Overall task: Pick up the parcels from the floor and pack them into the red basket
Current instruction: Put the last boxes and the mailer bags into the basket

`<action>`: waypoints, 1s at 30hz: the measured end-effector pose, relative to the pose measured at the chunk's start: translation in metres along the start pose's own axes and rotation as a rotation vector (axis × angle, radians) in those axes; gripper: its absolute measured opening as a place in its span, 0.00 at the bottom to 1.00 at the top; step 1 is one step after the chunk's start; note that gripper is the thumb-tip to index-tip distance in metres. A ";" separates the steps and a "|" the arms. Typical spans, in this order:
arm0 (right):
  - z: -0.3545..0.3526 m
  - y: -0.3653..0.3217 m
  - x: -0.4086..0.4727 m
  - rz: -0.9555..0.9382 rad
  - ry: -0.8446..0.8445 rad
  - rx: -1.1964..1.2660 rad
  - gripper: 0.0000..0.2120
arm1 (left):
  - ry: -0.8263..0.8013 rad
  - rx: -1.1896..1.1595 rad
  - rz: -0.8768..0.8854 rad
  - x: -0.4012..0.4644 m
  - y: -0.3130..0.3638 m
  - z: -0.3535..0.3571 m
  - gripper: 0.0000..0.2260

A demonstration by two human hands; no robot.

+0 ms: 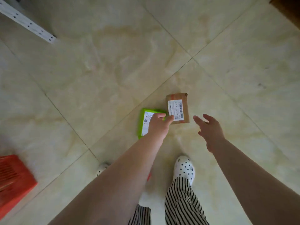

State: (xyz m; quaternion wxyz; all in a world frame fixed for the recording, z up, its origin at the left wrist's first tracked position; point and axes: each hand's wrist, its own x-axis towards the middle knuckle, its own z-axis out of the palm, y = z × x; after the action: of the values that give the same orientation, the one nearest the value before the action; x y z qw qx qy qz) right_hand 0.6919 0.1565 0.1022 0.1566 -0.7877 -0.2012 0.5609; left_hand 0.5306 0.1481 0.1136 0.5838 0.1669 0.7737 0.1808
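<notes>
Two parcels lie side by side on the tiled floor. The green parcel [143,120] has a white label and is partly covered by my left hand [158,125], whose fingers are apart above it, the thumb near the brown parcel's corner. The brown parcel [178,108] also carries a white barcode label. My right hand [209,129] hovers to the right of the brown parcel, fingers spread, holding nothing. The red basket [14,179] stands at the lower left edge, blurred and only partly in view.
A white perforated metal shelf post [27,21] runs across the upper left. A dark wooden piece [287,8] shows in the upper right corner. My feet in white dotted shoes [184,168] and striped trousers stand just behind the parcels.
</notes>
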 end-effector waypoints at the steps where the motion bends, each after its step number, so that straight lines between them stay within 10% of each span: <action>1: 0.007 0.007 0.020 -0.010 -0.014 -0.018 0.31 | 0.009 0.017 0.015 0.018 -0.008 0.009 0.24; 12: 0.065 0.065 0.115 -0.135 -0.117 -0.049 0.15 | -0.051 0.122 0.044 0.126 -0.068 0.054 0.20; 30: 0.078 -0.090 -0.136 -0.379 -0.292 0.356 0.10 | -0.041 -0.277 0.173 -0.054 0.058 -0.129 0.19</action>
State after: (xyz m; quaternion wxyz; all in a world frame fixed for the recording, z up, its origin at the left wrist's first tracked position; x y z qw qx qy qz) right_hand 0.5663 0.1693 0.2316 0.3638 -0.6072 -0.2636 0.6554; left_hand 0.4232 0.1622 0.2195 0.5993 0.1543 0.7120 0.3318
